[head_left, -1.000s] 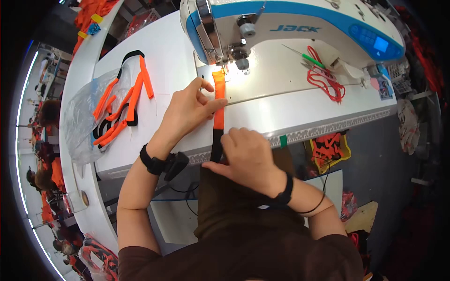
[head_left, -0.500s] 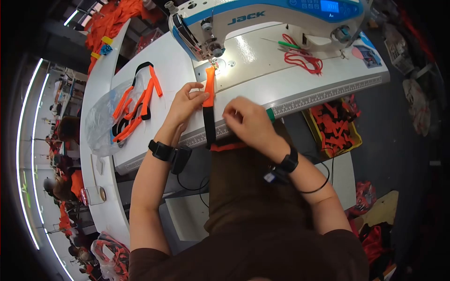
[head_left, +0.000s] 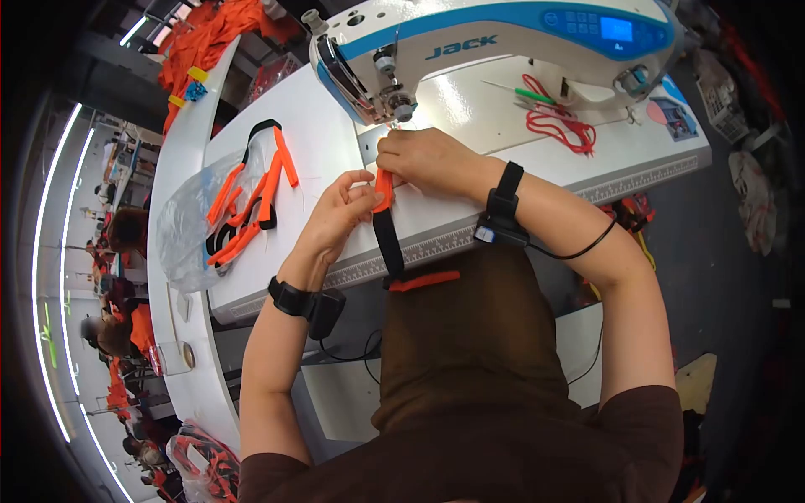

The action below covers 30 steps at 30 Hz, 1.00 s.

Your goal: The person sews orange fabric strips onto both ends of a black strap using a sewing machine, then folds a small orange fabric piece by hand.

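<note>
A strap with an orange upper part (head_left: 383, 199) and a black lower part (head_left: 388, 241) runs from under the needle of the sewing machine (head_left: 503, 42) over the table's front edge. My left hand (head_left: 340, 210) pinches the orange part from the left, thumb and forefinger on it. Close to the needle, my right hand (head_left: 428, 159) has its fingers pressed together on the top of the orange part. Its fingertips partly hide the strap and the presser foot. The strap's far end, also orange (head_left: 425, 282), rests at my lap.
Orange and black straps (head_left: 268, 184) lie by a clear plastic bag (head_left: 180, 239) on the left. Red cord (head_left: 558, 130) and a green-handled tool (head_left: 534, 95) lie under the machine arm. A ruler strip (head_left: 436, 245) lines the front edge. Several people sit far left.
My right hand has moved up and left from beside the strap to its top at the needle, and closed on it. My left hand stays on the strap. The view has shifted slightly.
</note>
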Each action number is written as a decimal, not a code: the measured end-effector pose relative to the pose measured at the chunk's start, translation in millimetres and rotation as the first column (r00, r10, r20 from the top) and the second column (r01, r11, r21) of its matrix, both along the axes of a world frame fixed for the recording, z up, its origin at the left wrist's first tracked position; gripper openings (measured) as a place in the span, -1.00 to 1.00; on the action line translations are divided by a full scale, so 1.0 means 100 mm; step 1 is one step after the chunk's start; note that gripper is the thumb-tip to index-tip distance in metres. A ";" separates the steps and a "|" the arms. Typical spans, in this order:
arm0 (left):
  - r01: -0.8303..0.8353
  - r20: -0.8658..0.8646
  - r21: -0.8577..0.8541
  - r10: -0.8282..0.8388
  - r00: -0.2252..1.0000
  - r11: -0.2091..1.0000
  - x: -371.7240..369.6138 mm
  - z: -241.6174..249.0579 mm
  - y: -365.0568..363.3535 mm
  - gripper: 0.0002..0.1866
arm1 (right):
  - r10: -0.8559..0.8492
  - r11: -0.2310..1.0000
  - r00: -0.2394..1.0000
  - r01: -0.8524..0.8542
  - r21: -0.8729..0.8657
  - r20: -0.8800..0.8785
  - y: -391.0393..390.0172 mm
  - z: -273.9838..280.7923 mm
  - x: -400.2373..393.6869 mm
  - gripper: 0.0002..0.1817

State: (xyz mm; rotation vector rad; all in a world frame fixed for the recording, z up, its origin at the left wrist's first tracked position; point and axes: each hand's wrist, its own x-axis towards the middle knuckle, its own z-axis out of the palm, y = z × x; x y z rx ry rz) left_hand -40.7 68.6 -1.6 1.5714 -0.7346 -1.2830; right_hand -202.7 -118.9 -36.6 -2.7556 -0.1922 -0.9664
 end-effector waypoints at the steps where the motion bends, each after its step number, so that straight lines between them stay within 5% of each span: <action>1: -0.005 -0.005 0.002 0.005 1.000 1.000 0.01 0.00 0.00 -0.52 | 0.040 0.999 0.999 -0.040 -0.006 0.001 -0.02 -0.01 0.03 -0.81; 15: -0.128 -0.046 0.065 0.131 0.990 0.990 0.06 0.07 -0.42 -0.42 | 0.106 0.992 0.991 -0.101 -0.070 0.080 -0.02 0.07 0.00 -0.82; 27: -0.006 -0.021 0.080 0.008 1.000 0.997 0.08 0.12 -0.33 -0.36 | 0.226 0.963 0.968 -0.204 -0.176 0.113 0.19 0.13 -0.10 -0.89; 30: 0.017 -0.005 0.070 -0.016 1.000 0.997 0.11 0.05 -0.32 -0.35 | 0.254 0.961 0.967 -0.249 -0.122 0.028 0.16 0.10 -0.13 -0.76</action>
